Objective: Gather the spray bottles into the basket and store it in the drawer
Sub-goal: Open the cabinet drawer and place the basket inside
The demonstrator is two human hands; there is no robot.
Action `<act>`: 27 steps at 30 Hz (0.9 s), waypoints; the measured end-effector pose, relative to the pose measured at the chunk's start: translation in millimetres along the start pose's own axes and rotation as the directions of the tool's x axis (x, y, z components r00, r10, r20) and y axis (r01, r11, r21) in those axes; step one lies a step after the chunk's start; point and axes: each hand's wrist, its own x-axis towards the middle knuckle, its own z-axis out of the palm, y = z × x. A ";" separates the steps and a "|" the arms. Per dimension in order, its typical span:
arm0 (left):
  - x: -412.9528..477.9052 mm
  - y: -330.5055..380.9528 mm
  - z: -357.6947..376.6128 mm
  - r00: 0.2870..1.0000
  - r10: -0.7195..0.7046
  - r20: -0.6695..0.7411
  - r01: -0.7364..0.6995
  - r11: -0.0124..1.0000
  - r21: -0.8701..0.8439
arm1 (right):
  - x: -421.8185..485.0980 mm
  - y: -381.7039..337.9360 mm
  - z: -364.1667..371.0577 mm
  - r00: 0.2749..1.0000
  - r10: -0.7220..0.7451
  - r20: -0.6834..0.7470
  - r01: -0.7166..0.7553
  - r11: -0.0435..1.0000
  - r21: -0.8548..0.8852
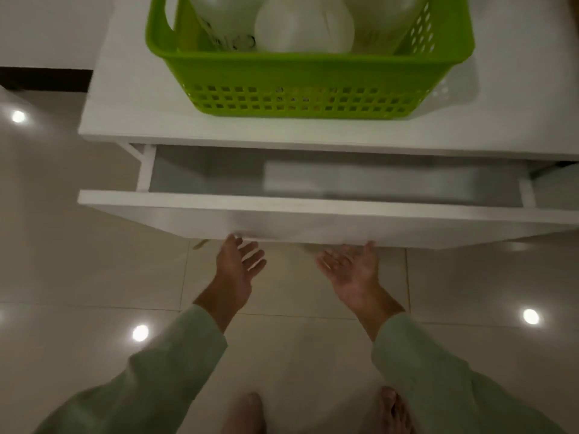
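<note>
Setting: glossy beige tiled floor (94, 270) with lamp reflections; white cabinet top (131, 98) against a pale wall, dim light.
Basket: green plastic basket (307, 86) sits on the cabinet top, near its front edge, directly above the drawer; perforated walls, solid rim, handle cut-out visible on its left end.
Bottles: white bottles (304, 29) already upright inside the basket, packed close together; tops cut off by the frame, so spray heads not visible, count unclear (about three).
Drawer: white drawer (313, 219) pulled partly out below the top; inside looks grey, something pale and flat lies in it, blurred, can't identify.
Left hand: left hand (238, 267) palm up, fingers spread and loose, fingertips at the lower edge of the drawer front; holding nothing, contact with the edge uncertain.
Right hand: right hand (352, 269) same pose, palm up and open, fingertips by the bottom edge; nothing held.
Stage (judgement): gathering looks done; drawer opening in hand, basket not yet moved.
Handling (judgement): basket likely stiff-ish thin plastic, flexes under load; bottles may be liquid-filled so moderately heavy, top-heavy, prone to tip.
Grip (judgement): two hands, one at each short end by the rim or handle cut-outs, keep level.
Risk (judgement): drawer opening may be too narrow yet; tall bottles may not clear the cabinet top.
</note>
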 end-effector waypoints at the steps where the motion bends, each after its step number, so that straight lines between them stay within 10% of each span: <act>1: -21.1 -4.9 -4.0 0.989 0.141 -0.045 -0.130 0.974 0.183 | -24.4 5.2 -0.9 0.991 -0.128 -0.029 0.118 0.969 -0.218; 2: -46.2 -8.3 -10.0 0.946 0.322 -0.037 -0.288 0.887 0.361 | -53.6 9.3 -1.9 0.942 -0.335 0.017 0.308 0.843 -0.441; 4: -96.7 -10.0 -24.0 0.741 0.655 0.149 -0.593 0.534 0.603 | -115.4 10.9 -4.9 0.614 -0.688 0.388 0.716 0.278 -0.640; 6: -138.2 -6.1 -34.5 0.469 0.787 0.400 -0.739 0.102 0.666 | -158.3 8.7 -5.7 0.186 -0.649 0.738 0.807 -0.327 -0.492; 7: -154.8 -1.9 -37.3 0.341 0.791 0.508 -0.750 -0.097 0.655 | -173.0 3.9 -1.2 0.097 -0.587 0.804 0.741 -0.496 -0.452; 9: -176.4 11.2 -34.9 0.207 0.740 0.641 -0.690 -0.354 0.631 | -188.6 -8.2 9.6 0.199 -0.500 0.843 0.556 -0.651 -0.517; 13: -193.4 29.7 -25.5 0.420 0.522 0.743 -0.570 -0.486 0.663 | -194.7 -9.5 8.1 0.551 -0.331 0.766 0.337 -0.752 -0.567; 27: -228.3 -14.1 -63.0 0.580 0.422 0.697 -0.483 -0.511 0.711 | -237.1 14.0 -47.0 0.615 -0.239 0.751 0.351 -0.770 -0.533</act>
